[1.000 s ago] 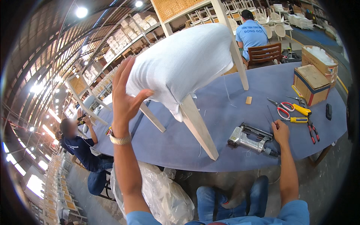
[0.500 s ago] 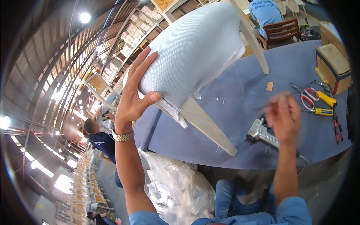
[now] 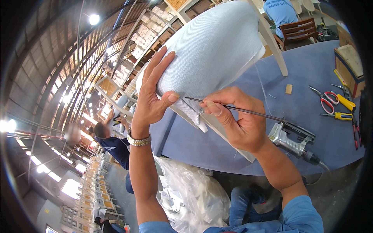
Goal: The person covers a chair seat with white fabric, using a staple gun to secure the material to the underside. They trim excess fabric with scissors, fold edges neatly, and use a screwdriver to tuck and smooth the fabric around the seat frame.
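A chair seat (image 3: 210, 46) covered in pale blue woven fabric lies tilted on the table, its pale wooden legs (image 3: 274, 48) sticking out. My left hand (image 3: 153, 91) rests on the seat's near-left corner, fingers stretched over the fabric and thumb pressing near a fold. In my right hand (image 3: 243, 120) a long thin metal rod (image 3: 252, 112) is pinched between thumb and fingers. The rod's tip touches the fabric fold beside my left thumb. Below, a frayed fabric flap (image 3: 190, 110) hangs over the frame. Right of my right hand lies a silver air staple gun (image 3: 289, 138) with a hose.
The blue-grey table (image 3: 311, 73) holds red-handled scissors (image 3: 328, 101), a yellow screwdriver (image 3: 340, 115), pliers (image 3: 356, 134), a small wood block (image 3: 288, 89) and a box (image 3: 349, 60). A plastic bag of scraps (image 3: 190, 194) stands below. Other people (image 3: 110, 141) work nearby.
My right hand has moved left from beside the staple gun to the seat corner, bringing the metal rod's tip onto the fabric. My left hand stays on the seat.
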A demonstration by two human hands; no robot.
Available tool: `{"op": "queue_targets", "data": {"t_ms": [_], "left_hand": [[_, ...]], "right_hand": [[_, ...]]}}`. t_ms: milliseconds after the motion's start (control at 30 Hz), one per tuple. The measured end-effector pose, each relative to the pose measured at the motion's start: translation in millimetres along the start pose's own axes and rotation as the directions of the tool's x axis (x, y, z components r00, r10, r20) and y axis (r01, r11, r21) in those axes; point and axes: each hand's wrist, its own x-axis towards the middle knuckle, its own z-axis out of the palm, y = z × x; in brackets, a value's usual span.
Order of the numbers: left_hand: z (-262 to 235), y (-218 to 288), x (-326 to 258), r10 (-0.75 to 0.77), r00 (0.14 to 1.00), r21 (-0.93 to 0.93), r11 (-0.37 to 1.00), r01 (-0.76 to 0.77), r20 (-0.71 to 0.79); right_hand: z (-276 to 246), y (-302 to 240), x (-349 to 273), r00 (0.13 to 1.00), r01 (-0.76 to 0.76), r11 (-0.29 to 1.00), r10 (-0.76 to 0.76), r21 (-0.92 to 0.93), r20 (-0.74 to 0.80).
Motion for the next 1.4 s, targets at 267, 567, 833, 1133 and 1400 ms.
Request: {"op": "queue_targets", "data": {"t_ms": [267,567,833,1133,1400], "left_hand": [[4,1,0,0.045,0.997,0.064,0.997,-0.041,-0.062],[11,0,-3,0.067,0.992,0.038,0.997,-0.063,-0.104],[19,-2,-9,0.075,0.98,0.087,0.994,-0.06,-0.183],[26,-5,-8,0.124,0.957,0.109,0.989,-0.099,-0.261],[31,-5,-10,0.114,0.945,0.125,0.989,-0.079,-0.308]], "right_hand": [[11,6,2,0.999,-0.048,0.997,0.049,0.064,-0.019],[-2,23,7,0.933,-0.359,0.789,0.29,0.499,0.212],[-5,14,0,0.951,-0.302,0.872,0.25,0.385,0.18],[3,16,-6,0.982,-0.19,0.96,0.185,0.204,0.042],[-8,14,4,0.955,-0.29,0.914,0.258,0.282,0.147]]}}
